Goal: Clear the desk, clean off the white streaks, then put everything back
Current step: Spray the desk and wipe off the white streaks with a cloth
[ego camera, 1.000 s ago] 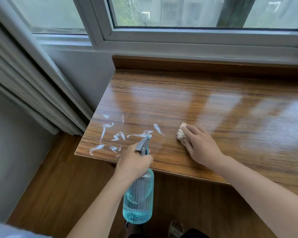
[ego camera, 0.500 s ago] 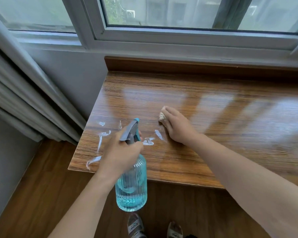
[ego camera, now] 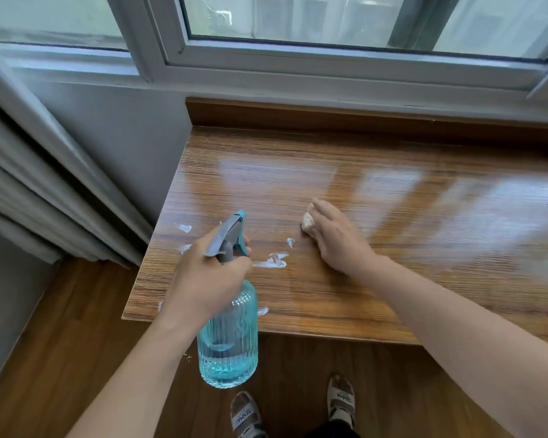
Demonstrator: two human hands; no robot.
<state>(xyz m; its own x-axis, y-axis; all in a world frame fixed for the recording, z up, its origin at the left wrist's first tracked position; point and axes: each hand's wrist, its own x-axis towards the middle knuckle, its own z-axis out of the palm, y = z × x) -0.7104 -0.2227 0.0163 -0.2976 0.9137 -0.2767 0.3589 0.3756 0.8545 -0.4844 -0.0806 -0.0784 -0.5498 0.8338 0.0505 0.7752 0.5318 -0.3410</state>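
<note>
The left hand [ego camera: 208, 281] gripped the ribbed blue glass spray bottle [ego camera: 227, 338] above the white streaks [ego camera: 270, 263] on the glossy wooden bench [ego camera: 393, 248]. The right hand [ego camera: 337, 240] pressed a crumpled cream cloth [ego camera: 307, 222] to the right of them. Wetting every streak lightly before wiping leftward would likely work best.

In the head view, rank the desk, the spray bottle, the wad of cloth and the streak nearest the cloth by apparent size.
1. desk
2. spray bottle, though it is nearer the camera
3. wad of cloth, mostly hidden under the right hand
4. streak, roughly like the cloth's visible part; unsure
</note>
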